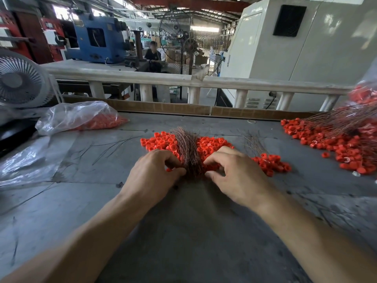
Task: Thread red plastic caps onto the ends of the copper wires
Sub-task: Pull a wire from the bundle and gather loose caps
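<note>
A bundle of thin copper wires lies on a heap of small red plastic caps in the middle of the grey table. My left hand sits at the bundle's left side, its thumb and curled fingers pinching at the wires' near end. My right hand is at the right side with fingers curled over the caps and thumb near the wires; what it pinches is hidden. A smaller fan of wires with caps on their ends lies just right of my right hand.
At the right edge lies a big pile of capped wires and loose caps. A clear plastic bag of red caps sits back left beside a white fan. A cardboard strip and a railing line the table's far edge.
</note>
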`<state>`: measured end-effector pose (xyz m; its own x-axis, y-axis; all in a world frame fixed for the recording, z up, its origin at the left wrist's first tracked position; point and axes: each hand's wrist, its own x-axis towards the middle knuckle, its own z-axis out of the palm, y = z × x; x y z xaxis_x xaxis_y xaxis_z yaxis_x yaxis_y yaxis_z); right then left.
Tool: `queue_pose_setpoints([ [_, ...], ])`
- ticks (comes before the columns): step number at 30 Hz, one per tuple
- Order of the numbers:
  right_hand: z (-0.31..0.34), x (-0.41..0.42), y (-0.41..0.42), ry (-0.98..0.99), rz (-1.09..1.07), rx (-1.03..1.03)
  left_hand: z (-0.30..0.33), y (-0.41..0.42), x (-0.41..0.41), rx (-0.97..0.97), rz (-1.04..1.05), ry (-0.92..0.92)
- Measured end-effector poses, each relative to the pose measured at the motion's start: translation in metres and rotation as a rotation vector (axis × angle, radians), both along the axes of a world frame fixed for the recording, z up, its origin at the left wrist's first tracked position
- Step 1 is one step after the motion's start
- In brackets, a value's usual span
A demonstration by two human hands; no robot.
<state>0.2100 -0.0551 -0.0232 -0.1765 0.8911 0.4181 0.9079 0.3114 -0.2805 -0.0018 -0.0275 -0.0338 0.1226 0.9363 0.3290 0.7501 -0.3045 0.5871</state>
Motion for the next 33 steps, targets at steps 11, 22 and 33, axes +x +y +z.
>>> queue_pose_setpoints([
  [11, 0.001, -0.004, -0.001, 0.054, 0.030, 0.030, 0.000, 0.005, -0.002, -0.023, 0.010, -0.040],
  [22, 0.002, -0.018, -0.002, 0.126, 0.090, 0.125, 0.010, -0.006, 0.001, 0.101, 0.065, -0.032],
  [33, 0.005, -0.026, -0.004, 0.498, 0.247, 0.071, 0.029, -0.031, 0.015, 0.391, -0.098, -0.062],
])
